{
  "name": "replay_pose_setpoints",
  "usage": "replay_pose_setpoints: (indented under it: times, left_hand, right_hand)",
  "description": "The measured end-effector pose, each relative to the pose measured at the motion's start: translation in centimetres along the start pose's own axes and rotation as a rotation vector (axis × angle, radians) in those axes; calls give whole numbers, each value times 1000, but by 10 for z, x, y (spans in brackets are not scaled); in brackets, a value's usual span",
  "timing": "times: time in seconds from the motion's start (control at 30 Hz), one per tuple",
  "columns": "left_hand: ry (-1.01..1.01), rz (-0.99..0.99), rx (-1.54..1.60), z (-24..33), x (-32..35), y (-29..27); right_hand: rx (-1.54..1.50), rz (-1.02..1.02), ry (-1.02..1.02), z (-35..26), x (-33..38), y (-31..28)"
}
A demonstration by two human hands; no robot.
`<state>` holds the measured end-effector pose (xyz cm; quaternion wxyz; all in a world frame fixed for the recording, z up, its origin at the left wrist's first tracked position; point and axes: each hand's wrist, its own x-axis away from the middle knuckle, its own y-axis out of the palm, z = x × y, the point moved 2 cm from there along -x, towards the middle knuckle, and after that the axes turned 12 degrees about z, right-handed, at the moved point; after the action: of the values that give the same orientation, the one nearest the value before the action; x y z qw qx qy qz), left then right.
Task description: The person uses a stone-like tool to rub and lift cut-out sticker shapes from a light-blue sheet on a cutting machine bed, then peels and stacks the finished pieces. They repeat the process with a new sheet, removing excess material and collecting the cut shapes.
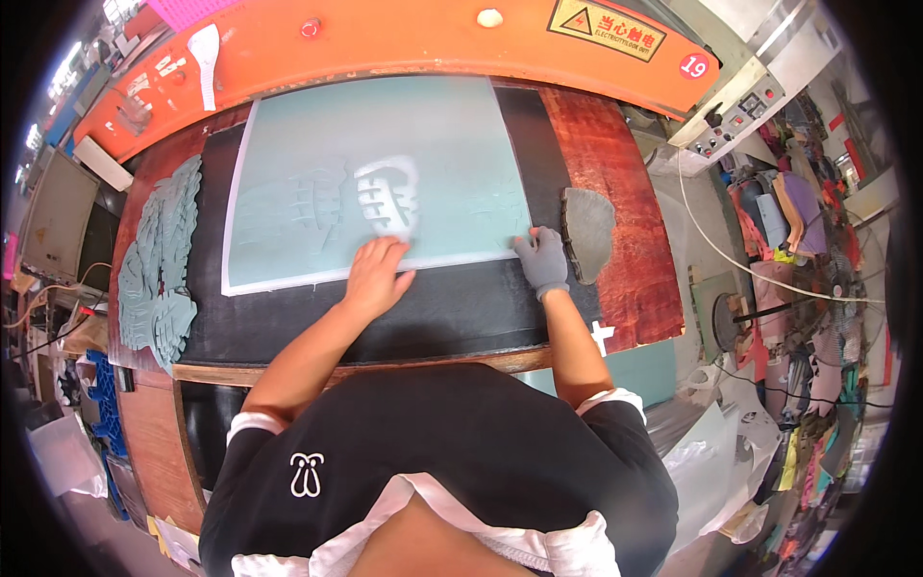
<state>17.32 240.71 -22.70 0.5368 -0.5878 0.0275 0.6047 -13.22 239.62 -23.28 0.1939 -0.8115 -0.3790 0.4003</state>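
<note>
A pale blue-green sheet (452,135) with a white border lies on the black work surface (452,308). On it is a white, ladder-patterned cutting die (375,197), slightly blurred. My bare left hand (377,279) has its bent fingertips on the die's near end, over the sheet's near edge. My right hand (544,260), in a grey glove with bare fingertips, is closed at the sheet's near right corner. Marks of a similar ladder shape show in the sheet left of the die.
An orange machine beam (404,43) crosses the far side, with a white scraper-like tool (205,62) on it. Grey-green cut pieces (159,260) are heaped at the left. A grey curved slab (588,231) lies right of my gloved hand. A control panel (735,120) stands far right.
</note>
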Motion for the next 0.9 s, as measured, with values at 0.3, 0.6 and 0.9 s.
replay_pose_setpoints:
  times: [0.3, 0.6, 0.9]
  left_hand:
    - [-79, -197, -149, 5, -26, 36]
    - [-265, -527, -288, 4, -49, 36]
    - [-170, -572, -288, -1, -18, 6]
  right_hand:
    - [-22, 100, 67, 8, 16, -1]
    - [-189, -145, 452, 21, 0, 3]
    - [-256, -48, 5, 14, 39, -28]
